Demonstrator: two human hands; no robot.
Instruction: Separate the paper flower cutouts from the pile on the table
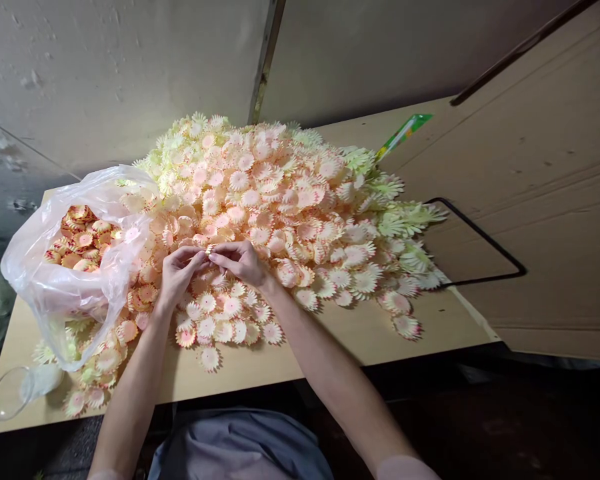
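Observation:
My left hand [179, 268] and my right hand [243, 262] meet over the near side of a big heap of artificial flower petal discs [265, 200]. A small pale flower piece [209, 250] is pinched between the fingertips of both hands. Its exact shape is too small to make out. The discs are pink and cream with toothed, red-tipped edges; greener ones lie at the back and right. Below my hands, a looser group of cream discs [230, 323] is spread on the wooden table [330, 340].
To the left stands an open, translucent plastic bag [35, 260] with darker red-and-yellow petal pieces [83, 237] inside. A clear cup [11, 393] lies near the table's left corner. Behind the heap is a green packet [405, 133]. Cardboard [540, 200] and a black metal frame [485, 233] are on the right.

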